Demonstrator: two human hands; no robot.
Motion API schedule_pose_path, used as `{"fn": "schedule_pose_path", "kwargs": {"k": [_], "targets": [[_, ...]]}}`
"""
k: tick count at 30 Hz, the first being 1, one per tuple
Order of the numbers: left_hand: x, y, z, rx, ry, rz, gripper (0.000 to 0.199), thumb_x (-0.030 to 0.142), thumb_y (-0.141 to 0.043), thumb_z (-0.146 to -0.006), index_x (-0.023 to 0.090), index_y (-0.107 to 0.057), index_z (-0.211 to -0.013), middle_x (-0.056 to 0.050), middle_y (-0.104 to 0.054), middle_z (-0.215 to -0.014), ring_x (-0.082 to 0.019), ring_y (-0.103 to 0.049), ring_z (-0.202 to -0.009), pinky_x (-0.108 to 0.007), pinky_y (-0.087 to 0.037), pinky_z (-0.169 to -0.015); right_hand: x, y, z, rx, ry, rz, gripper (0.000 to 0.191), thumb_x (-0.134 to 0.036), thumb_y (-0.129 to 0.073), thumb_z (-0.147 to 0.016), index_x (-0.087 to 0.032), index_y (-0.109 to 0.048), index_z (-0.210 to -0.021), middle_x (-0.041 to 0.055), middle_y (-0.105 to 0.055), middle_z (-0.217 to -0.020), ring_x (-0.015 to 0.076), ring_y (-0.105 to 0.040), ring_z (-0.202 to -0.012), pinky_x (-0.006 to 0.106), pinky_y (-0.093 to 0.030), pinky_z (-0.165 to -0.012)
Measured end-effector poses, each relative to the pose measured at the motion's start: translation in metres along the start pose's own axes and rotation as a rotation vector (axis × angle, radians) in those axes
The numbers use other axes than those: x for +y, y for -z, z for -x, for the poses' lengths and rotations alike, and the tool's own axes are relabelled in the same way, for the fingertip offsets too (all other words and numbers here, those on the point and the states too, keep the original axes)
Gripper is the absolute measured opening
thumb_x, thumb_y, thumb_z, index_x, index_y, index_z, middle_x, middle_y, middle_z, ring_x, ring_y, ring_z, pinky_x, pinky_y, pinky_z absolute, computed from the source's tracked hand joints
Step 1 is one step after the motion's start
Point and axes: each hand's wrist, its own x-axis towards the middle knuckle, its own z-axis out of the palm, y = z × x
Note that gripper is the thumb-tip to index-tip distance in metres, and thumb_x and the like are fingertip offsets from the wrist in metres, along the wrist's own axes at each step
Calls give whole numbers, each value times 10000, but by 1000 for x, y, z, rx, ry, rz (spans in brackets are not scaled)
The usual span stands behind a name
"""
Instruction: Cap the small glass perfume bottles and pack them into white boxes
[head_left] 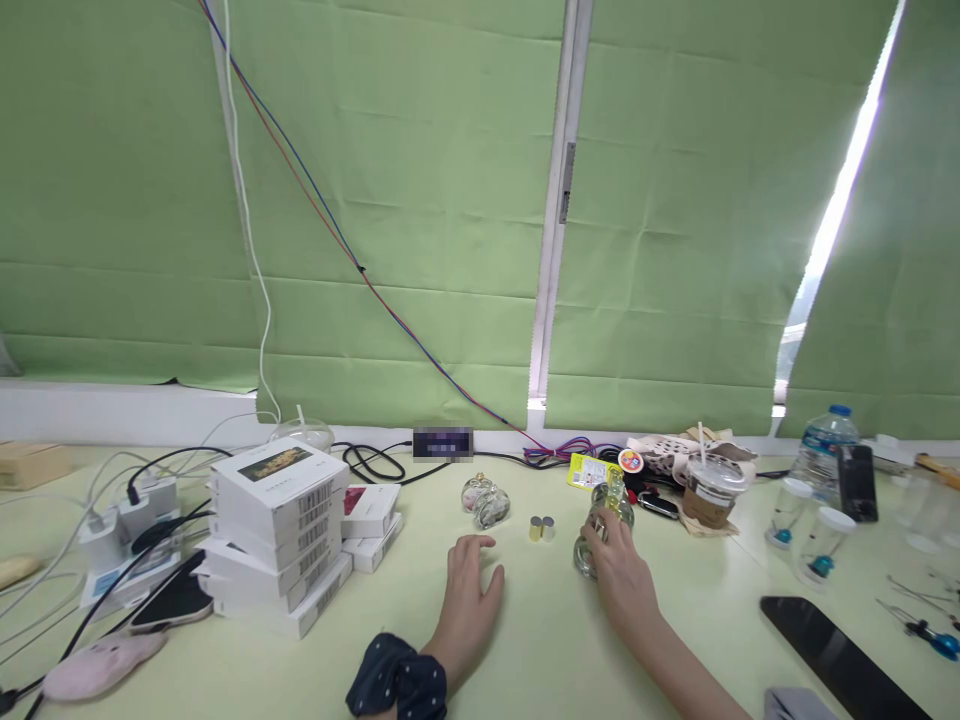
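Note:
My left hand (471, 590) rests low over the table with nothing in it, its thumb apart from its bent fingers. My right hand (621, 572) reaches into a group of clear, rounded glass-like pieces (586, 557); its fingers close around one of them and partly cover it. Between and beyond my hands stand two small cylinders, a gold one (535, 528) and a silver one (548, 528). A pair of similar clear rounded pieces (491, 507) with gold-coloured tops lies past my left fingertips. Their exact kind is too small to make out.
White boxes (281, 470) are stacked on the left beside cables and chargers. At right are an iced drink cup (714, 490), a water bottle (823, 445), lidded clear jars (825, 545) and a black phone-like slab (840, 650). A yellow card (591, 470) lies behind my right hand.

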Motion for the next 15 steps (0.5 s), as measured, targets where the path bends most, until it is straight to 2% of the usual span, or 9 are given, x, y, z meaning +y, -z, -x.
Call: {"fn": "schedule_pose_path", "kwargs": {"k": [8, 12, 15], "targets": [[-1, -1, -2, 28, 29, -39, 221, 180, -482, -768, 206, -531, -982, -87, -470, -1087, -274, -450, -1101, -468, -422, -940, 12, -15, -6, 103, 10, 32, 397, 42, -431, -801, -207, -643, -1026, 120, -520, -1304, 292, -543, -1077, 284, -549, -588], [-6, -4, -6, 44, 65, -83, 286, 157, -504, -741, 172, -531, -1026, -123, -409, -1187, -307, -394, -1170, -509, -359, -1005, 8, -21, -4, 155, 40, 28, 428, 55, -397, -798, -174, -627, -1076, 144, -483, -1365, 317, -541, -1111, 356, -564, -720], [-10, -6, -9, 45, 95, -124, 333, 134, -508, -730, 155, -542, -1061, -142, -370, -1250, -338, -333, -1238, -535, -317, -1036, -3, -25, 2, 135, 140, -74, 398, 24, -398, -809, -169, -617, -1080, 143, -487, -1368, 312, -527, -1163, 392, -542, -825]]}}
